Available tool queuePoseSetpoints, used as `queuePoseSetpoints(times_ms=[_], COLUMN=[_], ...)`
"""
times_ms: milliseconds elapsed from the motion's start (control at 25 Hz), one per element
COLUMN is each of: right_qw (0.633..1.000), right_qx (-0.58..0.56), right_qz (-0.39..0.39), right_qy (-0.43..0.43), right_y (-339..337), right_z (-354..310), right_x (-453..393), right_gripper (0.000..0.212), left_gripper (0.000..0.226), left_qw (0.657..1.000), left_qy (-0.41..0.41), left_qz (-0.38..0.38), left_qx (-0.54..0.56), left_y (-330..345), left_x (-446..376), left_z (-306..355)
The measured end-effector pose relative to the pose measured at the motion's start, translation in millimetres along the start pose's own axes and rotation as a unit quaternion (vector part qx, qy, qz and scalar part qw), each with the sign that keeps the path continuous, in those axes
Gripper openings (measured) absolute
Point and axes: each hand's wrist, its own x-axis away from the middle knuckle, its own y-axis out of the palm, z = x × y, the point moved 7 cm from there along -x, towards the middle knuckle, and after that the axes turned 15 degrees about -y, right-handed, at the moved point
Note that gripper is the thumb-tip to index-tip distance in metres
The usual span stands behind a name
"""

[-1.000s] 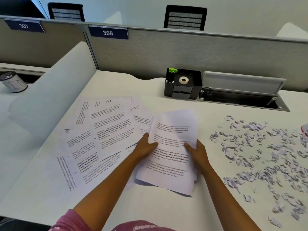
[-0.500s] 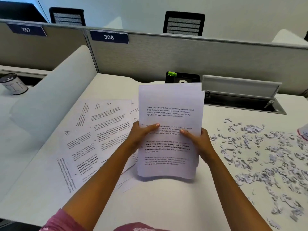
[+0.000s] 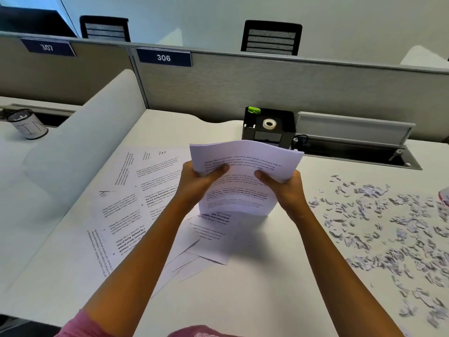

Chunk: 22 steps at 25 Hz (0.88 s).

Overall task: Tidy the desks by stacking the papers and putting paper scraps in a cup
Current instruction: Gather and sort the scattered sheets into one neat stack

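Note:
A bundle of printed sheets (image 3: 239, 188) stands on its lower edge on the white desk (image 3: 255, 288), its top bending toward me. My left hand (image 3: 198, 182) grips its left side with the thumb on the front page. My right hand (image 3: 283, 187) grips the right side the same way. Several more printed sheets (image 3: 136, 205) lie fanned out loosely on the desk to the left and under the bundle. A wide scatter of small paper scraps (image 3: 388, 229) covers the desk at the right. A cup (image 3: 28, 124) with a patterned wrap sits far left on the neighbouring desk.
A black desk organiser (image 3: 268, 128) holding a roll of tape and a green item stands behind the bundle. An open cable tray (image 3: 357, 152) with a raised lid runs along the back right. A curved white divider (image 3: 80, 147) separates the two desks. Grey partitions labelled 306 and 307 close the back.
Both hands gathered the sheets lying flat, lifted them upright, then lowered the bundle onto its bottom edge; the top now curls forward.

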Motion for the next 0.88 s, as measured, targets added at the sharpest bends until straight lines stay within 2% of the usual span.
queuePoseSetpoints(times_ms=[120,280,480,600,640,800,880], right_qw=[1.000,1.000,0.995,0.992,0.991,0.992,0.993], right_qx=[-0.004,0.012,0.013,-0.014,-0.015,0.004,0.000], right_qz=[0.004,0.015,0.099,0.104,0.101,0.096,0.092], right_qy=[0.007,-0.003,-0.023,-0.074,-0.085,-0.080,-0.078], right_y=[2,3,1,6,7,8,8], right_z=[7,1,-23,-46,-51,-50,-48], right_x=[6,0,-9,-17,-19,-19,-19], right_gripper=[0.033,0.030,0.022,0.052,0.059,0.038,0.040], left_gripper=[0.038,0.032,0.029,0.059,0.063,0.050,0.045], left_qw=[1.000,0.999,1.000,0.999,0.999,0.999,0.999], left_qy=[-0.013,0.003,0.014,0.023,0.026,0.012,0.000], left_qz=[0.013,0.036,0.017,0.012,0.012,0.025,0.037], left_qx=[0.016,0.004,0.015,0.020,0.020,0.034,0.030], left_y=[0,-4,-5,-3,-2,-4,-6], left_x=[2,1,1,0,0,0,-1], left_z=[-13,0,25,40,43,40,39])
